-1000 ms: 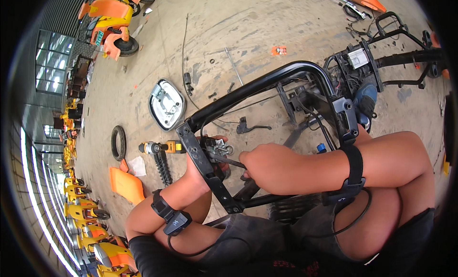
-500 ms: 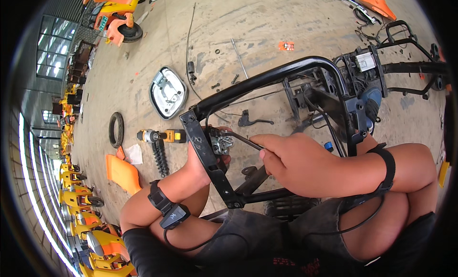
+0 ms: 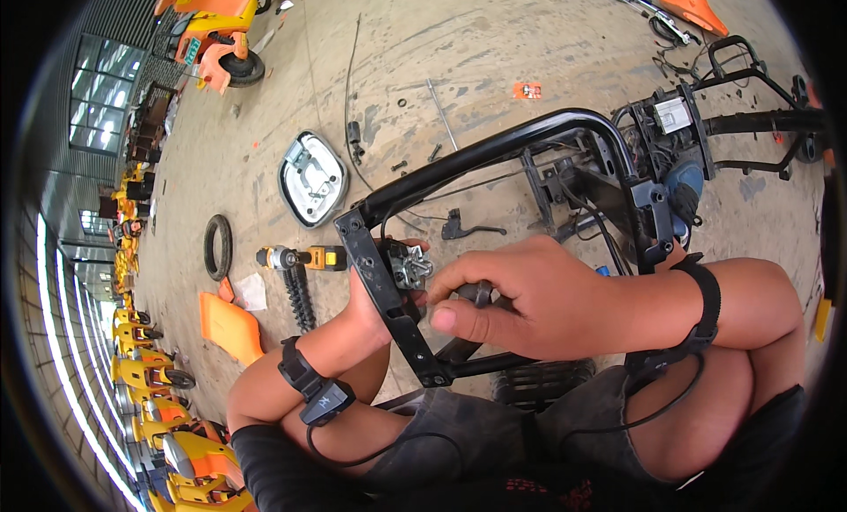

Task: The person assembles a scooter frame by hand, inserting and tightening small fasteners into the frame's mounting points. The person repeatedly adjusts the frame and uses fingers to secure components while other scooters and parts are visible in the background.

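Note:
A silvery metal latch mechanism [image 3: 412,267] sits against the end crossbar [image 3: 381,287] of a black tubular vehicle frame [image 3: 494,143]. My left hand [image 3: 366,305] reaches behind that crossbar. Its fingers curl round the latch above and below, and the bar hides much of the palm. Just right of the latch, my right hand [image 3: 547,296] is closed round a dark metal rod-like tool [image 3: 483,293]. Only a short rounded part of the tool shows between finger and thumb, so its exact kind cannot be told. The thumb and forefinger point toward the latch.
On the concrete floor beyond the frame lie a white-lined cover [image 3: 312,181], a brake lever [image 3: 468,227] and several bolts. A yellow-black power tool [image 3: 309,257], a shock absorber [image 3: 298,300], a tyre [image 3: 217,246] and an orange panel [image 3: 231,327] are at left. Yellow scooters [image 3: 190,450] line the far left.
The tool's long shaft has come away from the latch and turned within my right hand, which is now less pointed and more curled. My left hand stays at the latch.

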Motion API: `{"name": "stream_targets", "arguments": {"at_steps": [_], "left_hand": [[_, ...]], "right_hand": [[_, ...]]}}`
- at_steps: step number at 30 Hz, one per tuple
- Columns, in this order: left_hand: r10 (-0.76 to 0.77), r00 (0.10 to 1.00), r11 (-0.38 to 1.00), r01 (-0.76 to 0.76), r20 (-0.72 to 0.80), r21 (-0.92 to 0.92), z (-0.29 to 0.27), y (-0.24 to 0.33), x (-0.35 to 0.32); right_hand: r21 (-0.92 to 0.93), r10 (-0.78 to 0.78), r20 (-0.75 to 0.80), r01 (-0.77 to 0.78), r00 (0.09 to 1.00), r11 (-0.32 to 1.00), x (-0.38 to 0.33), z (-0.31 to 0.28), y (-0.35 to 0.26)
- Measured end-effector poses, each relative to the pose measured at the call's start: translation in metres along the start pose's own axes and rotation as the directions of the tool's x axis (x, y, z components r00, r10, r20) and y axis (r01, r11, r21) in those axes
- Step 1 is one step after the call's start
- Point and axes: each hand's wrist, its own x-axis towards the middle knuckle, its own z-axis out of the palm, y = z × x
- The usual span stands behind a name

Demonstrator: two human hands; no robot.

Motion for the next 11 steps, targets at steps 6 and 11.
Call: {"name": "stream_targets", "arguments": {"at_steps": [6, 11], "left_hand": [[0.117, 0.993, 0.986, -0.118, 0.02, 0.116, 0.012, 0.006, -0.013], [0.059, 0.879, 0.928, 0.127, 0.473, -0.351, -0.008, 0.002, -0.001]], "right_hand": [[-0.433, -0.222, -0.01, 0.195, 0.975, 0.88, 0.016, 0.0, -0.001], [-0.309, -0.08, -0.082, 0.051, 0.993, 0.95, 0.03, -0.003, -0.011]]}}
